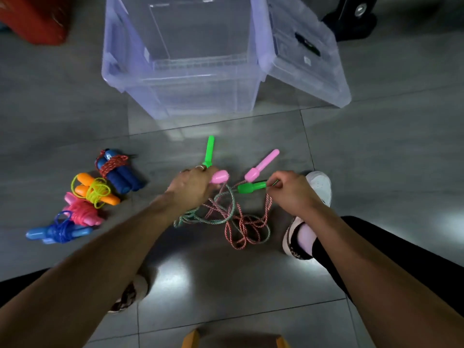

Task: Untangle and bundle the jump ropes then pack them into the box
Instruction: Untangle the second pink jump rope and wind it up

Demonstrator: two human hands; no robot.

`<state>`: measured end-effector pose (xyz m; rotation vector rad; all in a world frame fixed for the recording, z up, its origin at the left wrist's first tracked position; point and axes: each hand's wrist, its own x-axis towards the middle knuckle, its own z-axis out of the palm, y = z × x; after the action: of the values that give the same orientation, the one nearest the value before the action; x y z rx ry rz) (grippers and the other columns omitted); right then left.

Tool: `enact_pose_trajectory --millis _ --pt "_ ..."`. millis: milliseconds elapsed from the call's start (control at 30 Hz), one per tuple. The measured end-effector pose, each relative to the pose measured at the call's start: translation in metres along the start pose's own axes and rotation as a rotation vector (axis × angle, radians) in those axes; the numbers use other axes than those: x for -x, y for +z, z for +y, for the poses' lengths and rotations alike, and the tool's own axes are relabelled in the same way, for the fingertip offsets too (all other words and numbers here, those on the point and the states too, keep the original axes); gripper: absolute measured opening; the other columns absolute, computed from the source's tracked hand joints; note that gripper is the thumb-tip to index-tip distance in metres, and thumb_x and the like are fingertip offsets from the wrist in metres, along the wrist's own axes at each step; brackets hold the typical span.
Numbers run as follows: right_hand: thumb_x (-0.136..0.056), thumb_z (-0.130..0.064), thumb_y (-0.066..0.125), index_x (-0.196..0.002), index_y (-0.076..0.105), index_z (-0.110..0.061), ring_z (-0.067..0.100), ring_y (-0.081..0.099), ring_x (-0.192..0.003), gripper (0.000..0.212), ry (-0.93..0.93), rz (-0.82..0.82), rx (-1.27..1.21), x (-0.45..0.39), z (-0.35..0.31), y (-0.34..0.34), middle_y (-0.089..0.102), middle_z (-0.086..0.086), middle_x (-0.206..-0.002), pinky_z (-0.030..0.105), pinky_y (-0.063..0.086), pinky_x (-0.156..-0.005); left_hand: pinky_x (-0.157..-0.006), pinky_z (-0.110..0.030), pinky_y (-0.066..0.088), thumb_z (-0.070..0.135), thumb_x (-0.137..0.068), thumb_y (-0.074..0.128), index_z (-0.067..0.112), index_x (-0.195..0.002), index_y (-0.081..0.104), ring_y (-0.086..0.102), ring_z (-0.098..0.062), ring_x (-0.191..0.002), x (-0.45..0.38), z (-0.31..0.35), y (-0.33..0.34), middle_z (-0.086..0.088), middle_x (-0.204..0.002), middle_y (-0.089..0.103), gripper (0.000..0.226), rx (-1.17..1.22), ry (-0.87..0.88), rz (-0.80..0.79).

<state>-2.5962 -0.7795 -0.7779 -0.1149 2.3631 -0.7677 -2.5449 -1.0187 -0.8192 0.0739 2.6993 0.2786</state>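
Observation:
Two tangled ropes lie on the grey floor between my hands: a pink-and-white twisted rope [244,228] and a green-and-white one [227,205]. My left hand [192,187] grips a pink handle [220,177], and a green handle [209,151] sticks up past its fingers. My right hand [291,190] pinches the end of the other green handle [251,187]. A second pink handle [262,165] lies loose just beyond it. The clear plastic box [180,91] stands open farther ahead, with nothing inside.
Several bundled ropes lie at the left: dark blue handles with red cord [116,173], orange with yellow cord [94,190], pink [81,210], blue [59,232]. The box lid [306,59] leans at the box's right. My white shoe [319,185] is beside my right hand.

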Motion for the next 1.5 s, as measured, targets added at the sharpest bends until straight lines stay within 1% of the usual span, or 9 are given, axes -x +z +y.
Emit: enact_pose_trajectory --millis 233,433,567,667,833,1000,1167,1333,1500 --pt "-0.087 -0.020 0.065 -0.113 0.063 -0.017 0.018 0.064 -0.094 0.026 -0.184 -0.007 0.044 0.051 -0.060 -0.022 0.069 0.001 -0.107 0.023 0.045 -0.076 -0.094 -0.038 0.034 0.035 -0.098 0.050 0.013 -0.132 0.040 0.060 -0.031 -0.096 0.070 0.010 -0.088 -0.011 -0.096 0.067 0.042 -0.232 0.203 0.177" --pt "-0.088 -0.025 0.070 -0.140 0.047 -0.028 0.018 0.055 -0.116 0.057 -0.366 -0.055 -0.028 0.093 -0.102 -0.034 0.055 0.000 -0.131 0.036 0.047 -0.100 -0.087 -0.041 0.053 0.013 -0.095 0.060 0.019 -0.120 0.047 0.066 -0.025 -0.101 0.128 0.032 -0.142 -0.004 -0.108 0.069 0.029 0.861 -0.001 0.153" --pt "-0.094 -0.017 0.059 -0.099 0.068 -0.023 0.010 0.063 -0.091 0.012 -0.492 -0.049 -0.050 0.109 -0.139 -0.037 0.067 -0.006 -0.100 0.030 0.050 -0.081 -0.092 -0.031 0.051 -0.004 -0.093 0.056 0.018 -0.111 0.056 0.066 -0.016 -0.101 0.156 0.031 -0.163 0.000 -0.098 0.072 0.029 1.324 0.016 0.183" --pt "-0.094 -0.015 0.053 -0.076 0.064 -0.029 0.015 0.066 -0.088 0.024 -0.494 -0.054 -0.056 0.113 -0.154 -0.043 0.071 -0.007 -0.090 0.034 0.051 -0.084 -0.093 -0.038 0.052 -0.004 -0.094 0.054 0.016 -0.115 0.056 0.067 -0.028 -0.105 0.170 0.024 -0.178 -0.006 -0.098 0.073 0.029 1.494 -0.017 0.273" --pt "-0.092 -0.010 0.062 -0.108 0.059 -0.020 0.014 0.062 -0.106 0.019 -0.515 -0.178 -0.298 0.120 -0.173 -0.043 0.065 0.000 -0.114 0.027 0.047 -0.096 -0.089 -0.039 0.054 0.002 -0.092 0.058 0.023 -0.118 0.060 0.069 -0.025 -0.092 0.191 0.020 -0.203 -0.006 -0.094 0.072 0.034 1.411 0.043 0.347" --pt "-0.089 -0.015 0.067 -0.103 0.065 -0.021 0.007 0.063 -0.099 0.015 -0.533 -0.296 -0.152 0.125 -0.180 -0.029 0.067 -0.006 -0.107 0.029 0.051 -0.094 -0.062 -0.032 0.045 0.019 -0.076 0.058 0.028 -0.101 0.069 0.051 -0.019 -0.061 0.213 0.007 -0.220 -0.004 -0.075 0.060 0.028 1.526 0.002 0.475" --pt "-0.089 -0.036 0.067 -0.139 0.040 -0.039 0.005 0.048 -0.122 0.058 -0.610 -0.174 -0.152 0.133 -0.188 -0.019 0.046 -0.016 -0.140 0.033 0.046 -0.101 -0.052 -0.028 0.036 0.032 -0.063 0.067 0.027 -0.087 0.071 0.042 -0.018 -0.054 0.237 -0.003 -0.225 -0.006 -0.068 0.054 0.025 1.435 0.067 0.310" --pt "-0.094 -0.026 0.061 -0.099 0.068 -0.019 0.020 0.067 -0.097 0.011 -0.597 -0.328 -0.152 0.139 -0.197 -0.014 0.073 -0.005 -0.099 0.041 0.049 -0.096 -0.052 -0.028 0.036 0.030 -0.070 0.067 0.028 -0.082 0.068 0.042 -0.020 -0.057 0.244 -0.009 -0.221 -0.007 -0.070 0.055 0.012 1.359 0.015 0.294" --pt "-0.101 -0.021 0.048 -0.080 0.061 -0.014 0.019 0.060 -0.071 0.025 -0.441 -0.374 -0.043 0.147 -0.175 -0.029 0.067 -0.001 -0.069 0.041 0.050 -0.075 -0.048 -0.024 0.035 0.026 -0.087 0.064 0.017 -0.093 0.064 0.042 -0.016 -0.049 0.230 -0.027 -0.215 -0.007 -0.073 0.057 0.011 1.416 -0.457 0.541"
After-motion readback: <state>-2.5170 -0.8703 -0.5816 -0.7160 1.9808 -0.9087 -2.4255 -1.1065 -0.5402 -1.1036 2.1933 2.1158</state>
